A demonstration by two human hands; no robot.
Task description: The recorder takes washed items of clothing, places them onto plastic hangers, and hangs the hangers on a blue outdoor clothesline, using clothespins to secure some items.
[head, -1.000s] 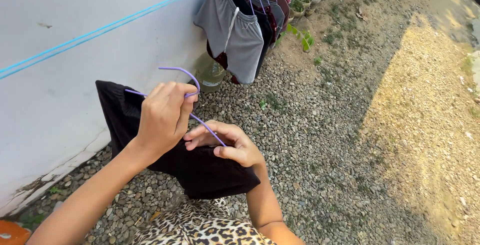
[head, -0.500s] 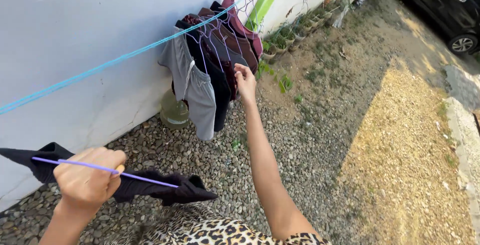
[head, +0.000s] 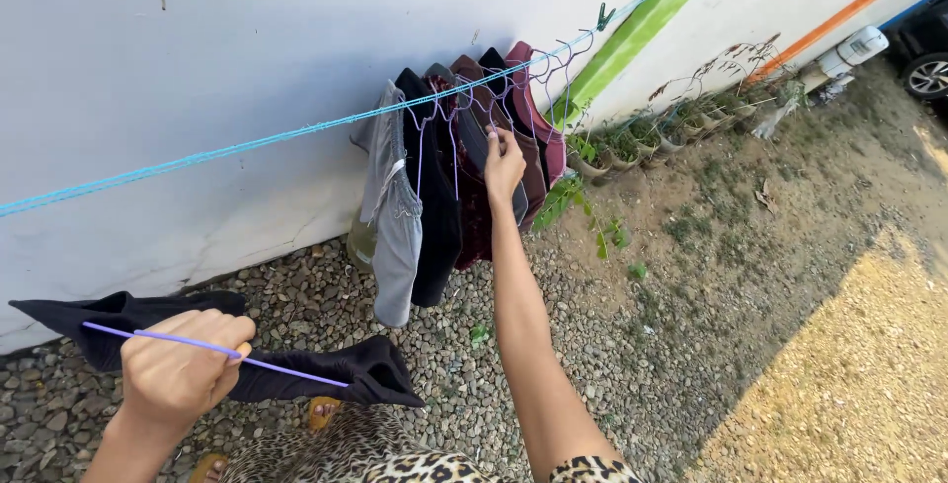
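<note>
My left hand (head: 183, 369) grips a purple wire hanger (head: 286, 370) that carries a black garment (head: 370, 374), low at the left. My right hand (head: 505, 162) is stretched out to the row of clothes on purple hangers (head: 464, 108) strung on a blue clothesline (head: 247, 147). Its fingers touch the dark garments (head: 439, 197) in the middle of that row; whether they grip anything I cannot tell. A grey pair of shorts (head: 395, 216) hangs at the near end of the row, a maroon piece (head: 543, 118) at the far end.
A white wall (head: 247, 39) runs behind the line. Gravel (head: 612, 345) covers the ground, with small potted plants (head: 632, 137) along the wall's foot. A greenish jug (head: 360, 241) stands behind the clothes. A green peg (head: 602, 17) sits on the line. A dark car's wheel (head: 928, 73) shows at the far right.
My right hand left the black garment and reached out to the hanging clothes. My left hand dropped lower with the hanger. The view tilted up toward the wall.
</note>
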